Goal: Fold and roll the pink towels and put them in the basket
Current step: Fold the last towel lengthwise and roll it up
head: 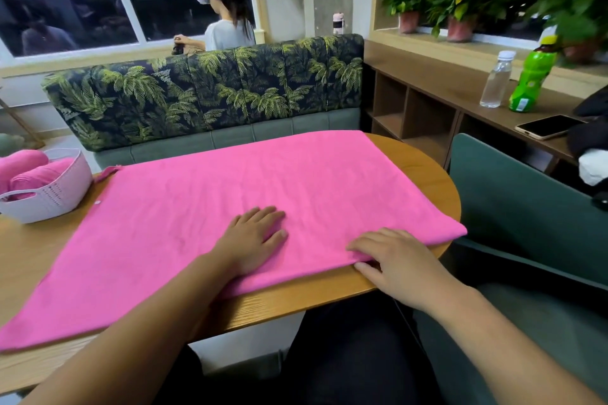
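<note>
A large pink towel [210, 207] lies spread flat across the wooden table [312, 296], its right end hanging slightly over the rounded edge. My left hand [253, 240] presses flat on the towel near its front edge, fingers straight. My right hand [391, 260] rests at the towel's front edge, fingers on top of the cloth and thumb on the bare wood beside it. At the far left a pale pink basket [56, 197] stands on the table with two rolled pink towels [29, 171] inside it.
A palm-print sofa back [204, 92] runs behind the table. A green chair [526, 207] stands on the right. The side shelf holds a clear bottle [496, 80], a green bottle [531, 79] and a phone [549, 125]. A person [227, 16] stands behind the sofa, by the window.
</note>
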Available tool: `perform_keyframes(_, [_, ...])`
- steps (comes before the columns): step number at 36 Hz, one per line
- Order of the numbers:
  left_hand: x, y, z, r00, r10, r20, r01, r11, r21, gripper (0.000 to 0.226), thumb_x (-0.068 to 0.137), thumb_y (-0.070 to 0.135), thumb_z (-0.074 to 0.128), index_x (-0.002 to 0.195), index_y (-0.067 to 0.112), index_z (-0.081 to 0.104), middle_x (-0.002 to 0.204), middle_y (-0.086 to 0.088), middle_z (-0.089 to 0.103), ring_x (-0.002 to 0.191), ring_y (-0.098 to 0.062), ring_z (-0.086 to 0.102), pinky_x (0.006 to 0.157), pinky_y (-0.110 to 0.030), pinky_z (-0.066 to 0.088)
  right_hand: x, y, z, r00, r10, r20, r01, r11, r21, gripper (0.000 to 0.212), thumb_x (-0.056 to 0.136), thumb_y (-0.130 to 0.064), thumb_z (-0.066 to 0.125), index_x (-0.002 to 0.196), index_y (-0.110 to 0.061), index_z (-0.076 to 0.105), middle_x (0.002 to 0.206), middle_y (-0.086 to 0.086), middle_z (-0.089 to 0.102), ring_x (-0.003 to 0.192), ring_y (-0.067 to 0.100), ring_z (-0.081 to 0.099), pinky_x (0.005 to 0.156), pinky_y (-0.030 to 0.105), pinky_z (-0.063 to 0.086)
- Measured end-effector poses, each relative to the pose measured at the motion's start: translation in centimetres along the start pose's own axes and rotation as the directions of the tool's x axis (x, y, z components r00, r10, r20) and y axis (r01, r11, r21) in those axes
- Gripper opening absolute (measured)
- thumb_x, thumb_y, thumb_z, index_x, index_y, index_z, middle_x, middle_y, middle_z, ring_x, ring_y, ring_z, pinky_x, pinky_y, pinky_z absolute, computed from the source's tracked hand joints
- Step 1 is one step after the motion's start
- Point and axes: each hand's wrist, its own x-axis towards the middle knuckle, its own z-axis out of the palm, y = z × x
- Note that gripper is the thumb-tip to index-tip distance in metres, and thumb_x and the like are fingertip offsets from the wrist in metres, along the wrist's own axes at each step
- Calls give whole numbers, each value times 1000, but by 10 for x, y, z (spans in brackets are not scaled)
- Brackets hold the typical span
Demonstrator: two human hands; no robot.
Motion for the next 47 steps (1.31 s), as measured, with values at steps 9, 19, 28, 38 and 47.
perform_keyframes(9, [-24,59,6,930,362,66,-353,928,-115,53,103,71,29,152,52,37,163,27,29,156,-7,16,126,-38,13,-26,37,-23,971,241,-11,-241,970,-28,33,99,-20,53,122,-38,70,122,-28,63,116,0,55,106,36,46])
perform_keyframes(19, [-23,100,-9,931,363,-21,-326,806,-494,27,106,33,54,125,26,73,129,18,67,121,4,57,108,-20,41,-7,33,-34,958,286,23,-286,958,13,33,100,-17,48,107,-36,74,113,-25,64,110,3,56,107,37,45])
perform_keyframes(28, [2,76,20,997,-72,13,71,997,40,83,92,66,5,164,26,17,173,-4,12,159,-28,8,126,-53,12,79,-33,9,946,164,280,-159,986,-42,58,106,-56,28,162,-48,15,174,-9,9,160,25,8,128,56,10])
perform_keyframes(38, [-2,78,19,995,-71,67,66,996,67,89,94,82,13,165,31,-1,174,-2,-5,160,-27,-8,127,-55,-1,40,68,-15,800,513,311,-488,858,-161,88,85,-94,6,161,-52,-6,172,-8,-16,158,32,-19,127,57,-6])
perform_keyframes(47, [-2,76,10,994,-102,44,102,995,-12,85,97,78,23,166,28,9,174,1,3,160,-22,1,128,-52,3,92,10,0,901,414,133,-386,902,-193,57,109,-43,28,163,-25,28,171,2,25,159,25,15,129,51,11])
